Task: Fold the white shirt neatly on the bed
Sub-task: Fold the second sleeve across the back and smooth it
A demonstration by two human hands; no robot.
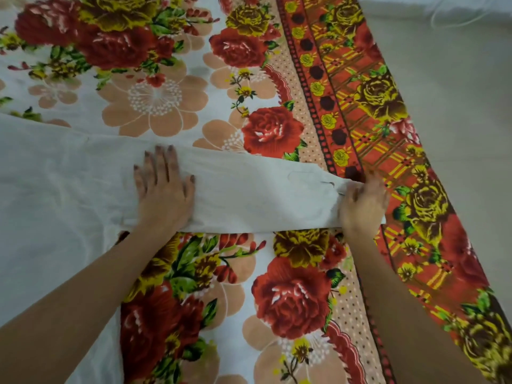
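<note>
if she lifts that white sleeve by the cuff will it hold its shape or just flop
Probably flop: the white shirt looks thin and faintly creased. The sleeve lies flat only under the left hand and right hand. Likely light.

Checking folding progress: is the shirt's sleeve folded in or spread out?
Spread out: the sleeve lies flat across the bedsheet, away from the body.

Home bedroom: floral bedsheet [277, 286] on bed, plain floor [457, 106].

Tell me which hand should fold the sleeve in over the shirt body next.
Probably the right hand: it grips the cuff end of the sleeve. The left hand lies flat near the shoulder, suited to anchoring.
</note>
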